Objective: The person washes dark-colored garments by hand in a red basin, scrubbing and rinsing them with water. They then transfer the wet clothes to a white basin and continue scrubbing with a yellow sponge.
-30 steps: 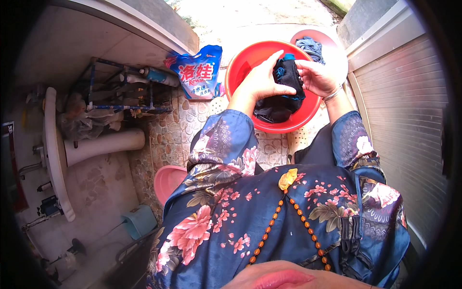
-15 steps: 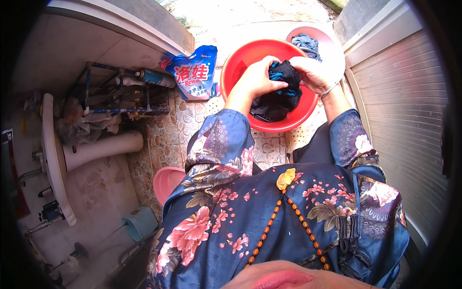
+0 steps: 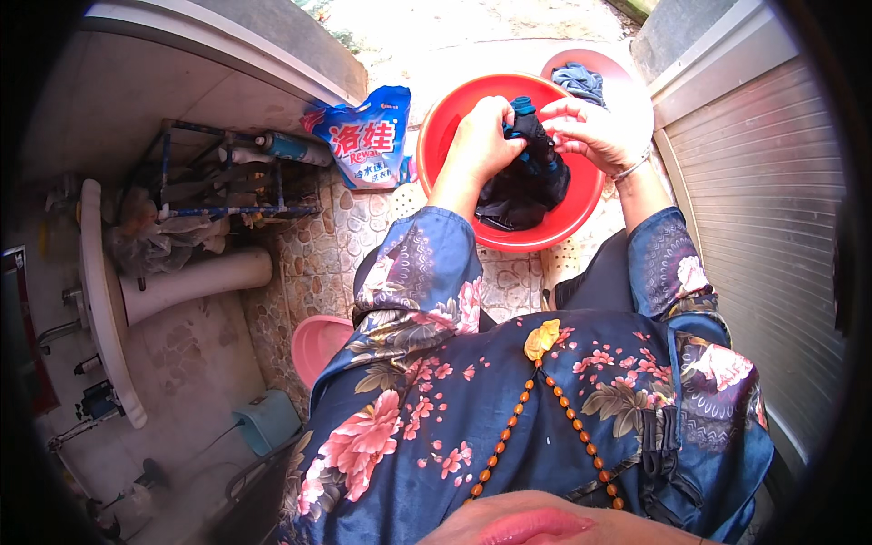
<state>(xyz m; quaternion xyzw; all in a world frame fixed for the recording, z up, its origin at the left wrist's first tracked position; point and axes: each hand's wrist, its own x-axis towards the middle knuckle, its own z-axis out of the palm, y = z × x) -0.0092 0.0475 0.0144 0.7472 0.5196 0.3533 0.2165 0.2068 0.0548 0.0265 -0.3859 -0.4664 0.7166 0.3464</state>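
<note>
The right hand [image 3: 592,134] has loosened since the last look; its curled fingers are now open, just beside the black cloth [image 3: 527,186]. The left hand [image 3: 484,143] pinches that cloth (blue bits show), which lies partly in the red tub [image 3: 583,207]. Blue clothes [image 3: 579,84] sit in the pink basin [image 3: 629,86].

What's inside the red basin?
The red basin holds bunched black cloth with blue parts; the left hand grips its upper part. Red inner wall shows around it. Cloth and hand hide much of the bottom, so anything underneath can't be seen.
</note>
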